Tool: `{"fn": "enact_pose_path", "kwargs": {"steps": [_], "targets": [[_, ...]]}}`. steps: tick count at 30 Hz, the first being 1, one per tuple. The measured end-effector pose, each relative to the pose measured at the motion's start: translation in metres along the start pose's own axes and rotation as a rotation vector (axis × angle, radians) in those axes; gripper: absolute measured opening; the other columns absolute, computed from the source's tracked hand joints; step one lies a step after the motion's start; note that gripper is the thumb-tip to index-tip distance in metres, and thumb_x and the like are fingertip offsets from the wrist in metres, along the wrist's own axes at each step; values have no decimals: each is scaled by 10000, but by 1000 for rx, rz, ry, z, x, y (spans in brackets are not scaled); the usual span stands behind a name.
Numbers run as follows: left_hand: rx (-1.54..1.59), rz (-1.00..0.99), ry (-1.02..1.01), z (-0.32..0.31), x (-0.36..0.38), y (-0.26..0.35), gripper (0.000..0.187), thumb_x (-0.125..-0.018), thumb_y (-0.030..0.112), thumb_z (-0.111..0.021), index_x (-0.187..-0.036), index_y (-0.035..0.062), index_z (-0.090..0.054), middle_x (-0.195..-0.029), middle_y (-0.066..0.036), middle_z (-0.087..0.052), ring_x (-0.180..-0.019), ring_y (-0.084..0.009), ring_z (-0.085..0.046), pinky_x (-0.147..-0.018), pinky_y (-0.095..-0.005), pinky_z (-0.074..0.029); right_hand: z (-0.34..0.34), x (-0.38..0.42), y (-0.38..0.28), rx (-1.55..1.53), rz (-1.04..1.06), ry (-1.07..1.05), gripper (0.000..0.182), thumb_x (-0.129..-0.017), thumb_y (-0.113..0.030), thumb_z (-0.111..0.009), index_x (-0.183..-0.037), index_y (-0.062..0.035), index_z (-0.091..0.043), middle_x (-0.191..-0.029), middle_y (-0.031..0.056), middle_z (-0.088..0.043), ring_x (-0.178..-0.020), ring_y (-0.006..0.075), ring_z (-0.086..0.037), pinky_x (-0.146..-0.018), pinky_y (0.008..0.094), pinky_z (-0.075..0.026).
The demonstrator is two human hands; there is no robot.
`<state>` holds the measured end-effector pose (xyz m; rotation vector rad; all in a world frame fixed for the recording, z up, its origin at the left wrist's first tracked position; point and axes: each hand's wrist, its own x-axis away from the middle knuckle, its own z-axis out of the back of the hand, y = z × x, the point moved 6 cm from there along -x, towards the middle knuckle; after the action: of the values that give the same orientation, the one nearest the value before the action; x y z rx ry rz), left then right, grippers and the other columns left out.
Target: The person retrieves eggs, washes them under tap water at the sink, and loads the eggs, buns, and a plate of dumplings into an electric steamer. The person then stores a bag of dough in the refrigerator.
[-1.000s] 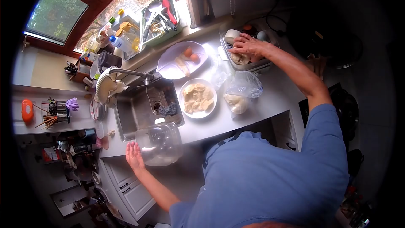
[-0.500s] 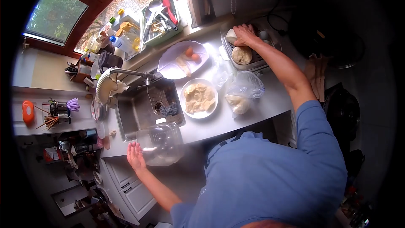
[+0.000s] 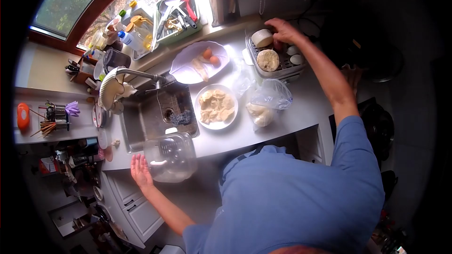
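My right hand reaches to the far side of a slotted steamer tray on the counter, its fingers curled over something at the tray's back edge; what they touch is hidden. In the tray lie a white bun, a round flat dough piece and two eggs. My left hand is flat, fingers spread, against the left side of a clear domed lid at the counter's near edge.
A white plate of dumplings sits beside the sink. A clear bag with dough lies right of it. A lilac plate with eggs, bottles and a utensil rack line the window sill.
My right hand has lifted off the dough piece and moved to the tray's far edge. My left hand stays by the lid.
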<state>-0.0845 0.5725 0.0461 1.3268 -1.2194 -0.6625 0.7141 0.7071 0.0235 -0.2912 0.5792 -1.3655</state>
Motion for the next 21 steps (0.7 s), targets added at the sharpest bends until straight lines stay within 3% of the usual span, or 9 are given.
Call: {"fn": "enact_pose_path", "kwargs": {"steps": [1,3,9,14,17,18,21], "targets": [[-12,-13,-9,-1,0,2,362,-932,96,-561,-1274,13,-476,-1193,-131,-562,-1052,-222,-585,-879,-291,-501,12,4,8,-237,-66,8,451,-675,-25,-615,-1125,-33,-588,-1020,143,-616,-915,239,-618,-809,326,-505],[-24,-24,-4,-7,4,7,361,-935,102,-560,-1275,14,-476,-1206,-132,-559,-1068,-221,-582,-892,-288,-494,38,19,11,-241,-189,-94,349,-693,-51,-631,-1039,-21,-614,-892,111,-645,-831,196,-626,-766,302,-504],[-28,-41,-31,-28,7,12,366,-942,107,-552,-1283,8,-467,-1218,-132,-557,-1093,-220,-576,-928,-299,-486,59,43,-3,135,-260,-152,297,-695,-125,-685,-970,-22,-638,-844,112,-665,-809,230,-649,-741,339,-509],[-38,-40,-45,-41,10,12,340,-949,109,-538,-1271,15,-489,-1211,-125,-573,-1074,-215,-591,-911,-294,-498,35,41,-17,123,-418,-151,480,-674,-330,-725,-1023,-12,-640,-993,170,-671,-939,307,-645,-808,376,-507],[-52,-40,-50,-42,14,13,363,-948,116,-543,-1288,9,-471,-1224,-127,-561,-1092,-219,-585,-931,-299,-486,19,36,-8,146,-384,-97,547,-648,-353,-745,-1049,1,-633,-1036,186,-659,-975,319,-635,-839,380,-501],[-56,-43,-46,-41,16,13,365,-950,117,-541,-1291,9,-470,-1226,-127,-560,-1093,-220,-585,-931,-300,-486,19,36,-14,134,-362,-113,661,-625,-375,-757,-1139,6,-592,-1080,199,-644,-1003,328,-627,-863,387,-495],[-53,-38,-25,-34,20,12,371,-953,121,-536,-1300,9,-466,-1230,-128,-558,-1097,-225,-586,-931,-303,-488,4,34,0,96,-385,-93,728,-614,-381,-763,-1190,6,-545,-1117,201,-631,-1021,336,-619,-878,387,-491]]}}
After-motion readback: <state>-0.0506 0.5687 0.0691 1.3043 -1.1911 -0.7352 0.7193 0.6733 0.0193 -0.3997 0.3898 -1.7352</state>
